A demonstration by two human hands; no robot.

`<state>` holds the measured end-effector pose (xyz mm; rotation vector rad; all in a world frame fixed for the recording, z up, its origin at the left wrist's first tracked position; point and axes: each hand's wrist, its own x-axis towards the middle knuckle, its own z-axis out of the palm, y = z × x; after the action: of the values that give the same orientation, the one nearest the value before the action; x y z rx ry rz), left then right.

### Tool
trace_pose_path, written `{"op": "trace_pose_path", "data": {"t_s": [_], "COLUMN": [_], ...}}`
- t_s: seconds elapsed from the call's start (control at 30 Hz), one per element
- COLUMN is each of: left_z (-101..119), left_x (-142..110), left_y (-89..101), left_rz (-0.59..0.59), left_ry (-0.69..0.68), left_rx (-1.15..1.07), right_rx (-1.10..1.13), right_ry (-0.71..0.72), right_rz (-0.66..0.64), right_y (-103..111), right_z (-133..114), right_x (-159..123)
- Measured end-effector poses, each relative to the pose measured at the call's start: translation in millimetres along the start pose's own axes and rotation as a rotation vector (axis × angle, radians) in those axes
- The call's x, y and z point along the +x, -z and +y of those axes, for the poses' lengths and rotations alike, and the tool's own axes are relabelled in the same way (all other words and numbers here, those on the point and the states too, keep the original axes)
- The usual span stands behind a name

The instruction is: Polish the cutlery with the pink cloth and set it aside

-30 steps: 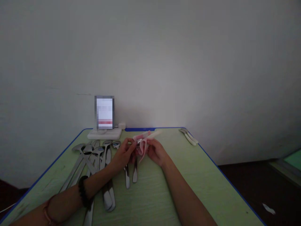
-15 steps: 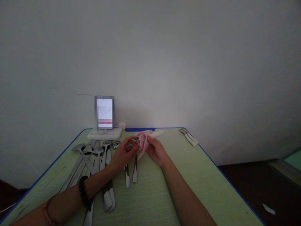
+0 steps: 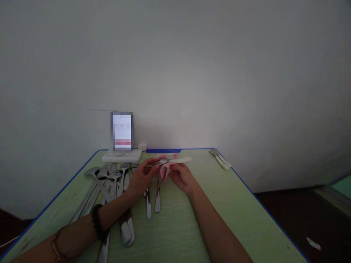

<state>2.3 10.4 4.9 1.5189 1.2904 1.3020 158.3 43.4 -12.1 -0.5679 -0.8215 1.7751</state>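
Note:
A fork with a white handle point(image 3: 181, 160) lies crosswise over the middle of the table, its metal head at my left hand point(image 3: 142, 177). The fingers of that hand are closed at the fork's tines, partly hiding them. Just below the fork, my right hand point(image 3: 183, 177) pinches a folded pink cloth point(image 3: 164, 172), which hangs in a loop between both hands. Pink and white fabric point(image 3: 167, 156) shows behind the fork; whether it belongs to the same cloth I cannot tell. Under the hands, two metal handles point(image 3: 157, 201) point toward me.
Several large metal spoons and other utensils point(image 3: 115, 176) lie piled at the left, partly under my left forearm. A lit screen point(image 3: 122, 131) stands on a white base point(image 3: 122, 156) at the back. Two white-handled utensils point(image 3: 220, 160) rest by the right edge. A wall rises behind the table.
The pink cloth has come down off the fork, whose metal head and white handle now show more fully. Both hands have shifted only slightly.

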Motion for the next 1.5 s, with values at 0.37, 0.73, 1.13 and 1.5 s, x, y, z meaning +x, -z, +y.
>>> {"op": "trace_pose_path", "data": {"t_s": [0.37, 0.73, 1.13, 1.5], "left_z": [0.9, -1.7, -2.9, -1.8], "left_x": [0.1, -0.3, 1.2, -0.2], "left_y": [-1.3, -1.6, -3.4, -3.5], "left_rz": [0.028, -0.024, -0.018, -0.045], "left_ry": [0.022, 0.064, 0.046, 0.058], "left_rx": [0.002, -0.042, -0.062, -0.079], "right_rx": [-0.021, -0.023, -0.025, -0.023], "right_ry": [-0.006, -0.018, -0.009, -0.008], "right_rz": [-0.003, 0.002, -0.017, -0.011], "right_y": [0.1, -0.7, -2.1, -2.3], "right_z": [0.4, 0.5, -0.3, 0.3], "right_x": [-1.2, -1.4, -0.9, -1.6]}}
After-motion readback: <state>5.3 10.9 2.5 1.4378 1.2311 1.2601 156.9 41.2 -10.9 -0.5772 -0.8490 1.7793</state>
